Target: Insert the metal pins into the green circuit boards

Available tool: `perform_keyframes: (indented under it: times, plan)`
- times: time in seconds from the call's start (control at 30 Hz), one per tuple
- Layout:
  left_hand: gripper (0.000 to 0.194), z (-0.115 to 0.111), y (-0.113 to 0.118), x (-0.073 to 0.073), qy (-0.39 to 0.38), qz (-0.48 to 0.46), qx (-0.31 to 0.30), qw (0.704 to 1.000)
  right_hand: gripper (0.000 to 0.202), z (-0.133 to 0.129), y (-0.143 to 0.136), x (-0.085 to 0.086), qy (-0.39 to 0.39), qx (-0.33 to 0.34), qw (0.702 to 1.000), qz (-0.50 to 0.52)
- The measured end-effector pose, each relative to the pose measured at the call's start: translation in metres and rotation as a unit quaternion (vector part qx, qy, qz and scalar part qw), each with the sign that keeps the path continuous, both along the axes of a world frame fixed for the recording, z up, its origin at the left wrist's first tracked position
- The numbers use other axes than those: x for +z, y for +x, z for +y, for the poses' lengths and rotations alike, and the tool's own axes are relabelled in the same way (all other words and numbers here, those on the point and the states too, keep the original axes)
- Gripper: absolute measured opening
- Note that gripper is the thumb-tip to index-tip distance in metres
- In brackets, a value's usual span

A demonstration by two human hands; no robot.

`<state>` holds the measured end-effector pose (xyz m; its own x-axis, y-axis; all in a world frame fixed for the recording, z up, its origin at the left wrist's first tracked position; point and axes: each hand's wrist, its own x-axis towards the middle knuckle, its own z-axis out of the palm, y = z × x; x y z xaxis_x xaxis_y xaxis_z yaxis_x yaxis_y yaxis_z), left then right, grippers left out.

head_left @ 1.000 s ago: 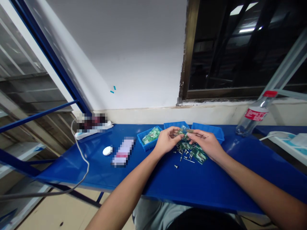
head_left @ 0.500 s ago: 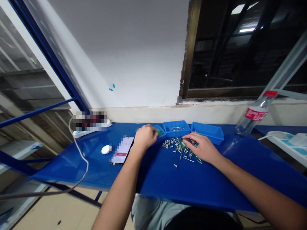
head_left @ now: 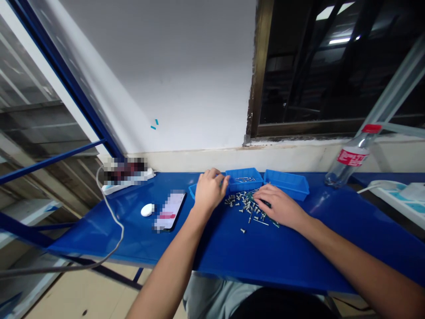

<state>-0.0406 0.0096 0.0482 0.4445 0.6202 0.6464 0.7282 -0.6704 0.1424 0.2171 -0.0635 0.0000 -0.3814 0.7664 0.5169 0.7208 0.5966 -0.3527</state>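
My left hand point(head_left: 211, 189) hovers over the left blue bin point(head_left: 191, 191), fingers bent and apart, with nothing visible in them. The hand hides most of that bin. My right hand point(head_left: 279, 205) is curled down at the right side of a pile of silver screws point(head_left: 247, 204). Under its fingers lie green circuit boards point(head_left: 251, 195), largely covered by the hand, and the fingers close on one. A loose screw point(head_left: 243, 231) and a thin metal pin point(head_left: 261, 222) lie nearer the front edge.
Behind the pile stand a middle blue bin point(head_left: 244, 174) with metal pins and a right blue bin point(head_left: 287, 184). A phone point(head_left: 170, 212) and a white round case point(head_left: 147, 210) lie left. A plastic bottle point(head_left: 350, 159) and power strips point(head_left: 128, 180) flank the blue table point(head_left: 229, 257).
My left hand has moved slightly right and risen from the left bin; the green piece seen at its fingers no longer shows. My right hand has shifted little, covering more of the boards.
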Motion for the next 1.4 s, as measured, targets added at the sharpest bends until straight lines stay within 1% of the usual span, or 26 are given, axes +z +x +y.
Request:
perform_keyframes:
  times: [0.07, 0.13, 0.17, 0.23, 0.3, 0.37, 0.43, 0.5, 0.57, 0.63, 0.73, 0.83, 0.97, 1.03, 1.1, 1.23, 1.4]
  plan:
    - [0.032, -0.009, 0.013, -0.003, -0.015, -0.006, -0.098, 0.995, 0.023, 0.0, -0.001, 0.002, 0.017, -0.026, 0.999, 0.031]
    - [0.031, -0.016, 0.025, -0.008, -0.046, -0.002, -0.181, 0.983, 0.026, -0.003, -0.002, 0.007, 0.044, -0.063, 0.995, 0.069]
    - [0.034, -0.019, 0.031, -0.011, -0.063, -0.004, -0.207, 0.976, 0.027, -0.004, -0.003, 0.009, 0.058, -0.08, 0.991, 0.091]
    - [0.043, -0.022, 0.04, -0.018, -0.093, -0.026, -0.236, 0.967, 0.027, -0.008, -0.004, 0.014, 0.077, -0.105, 0.982, 0.138]
    - [0.048, -0.021, 0.045, -0.024, -0.128, -0.048, -0.245, 0.96, 0.025, -0.011, -0.006, 0.015, 0.075, -0.114, 0.974, 0.18]
    - [0.044, -0.019, 0.047, -0.026, -0.167, -0.073, -0.246, 0.952, 0.024, -0.012, -0.008, 0.013, 0.047, -0.114, 0.967, 0.224]
    - [0.038, -0.017, 0.047, -0.026, -0.204, -0.103, -0.24, 0.943, 0.027, -0.01, -0.01, 0.008, -0.007, -0.109, 0.954, 0.28]
    - [0.035, -0.016, 0.045, -0.025, -0.232, -0.134, -0.231, 0.935, 0.031, -0.008, -0.012, 0.004, -0.068, -0.093, 0.932, 0.344]
    - [0.036, -0.016, 0.045, -0.024, -0.249, -0.158, -0.23, 0.927, 0.035, -0.005, -0.014, 0.001, -0.112, -0.065, 0.907, 0.4]
    - [0.04, -0.015, 0.045, -0.025, -0.26, -0.168, -0.24, 0.92, 0.039, -0.003, -0.016, 0.0, -0.138, -0.036, 0.888, 0.437]
    - [0.044, -0.015, 0.045, -0.027, -0.266, -0.165, -0.25, 0.916, 0.041, -0.001, -0.016, 0.001, -0.159, -0.024, 0.873, 0.46]
    - [0.045, -0.017, 0.045, -0.026, -0.25, -0.146, -0.258, 0.922, 0.043, -0.001, -0.016, 0.004, -0.153, -0.049, 0.87, 0.466]
    - [0.044, -0.02, 0.043, -0.023, -0.15, -0.087, -0.276, 0.945, 0.053, -0.001, -0.012, 0.006, -0.144, -0.081, 0.863, 0.477]
    - [0.042, -0.02, 0.043, -0.023, -0.107, -0.056, -0.285, 0.951, 0.062, 0.0, -0.009, 0.007, -0.158, -0.083, 0.859, 0.48]
    - [0.043, -0.017, 0.044, -0.024, -0.085, -0.039, -0.288, 0.953, 0.068, 0.0, -0.007, 0.007, -0.179, -0.079, 0.856, 0.479]
    - [0.047, -0.011, 0.044, -0.028, -0.085, -0.026, -0.297, 0.951, 0.071, -0.001, -0.008, 0.006, -0.219, -0.06, 0.842, 0.489]
    - [0.035, -0.007, 0.042, -0.031, -0.113, -0.043, -0.296, 0.947, 0.064, 0.0, -0.011, 0.006, -0.24, -0.046, 0.821, 0.516]
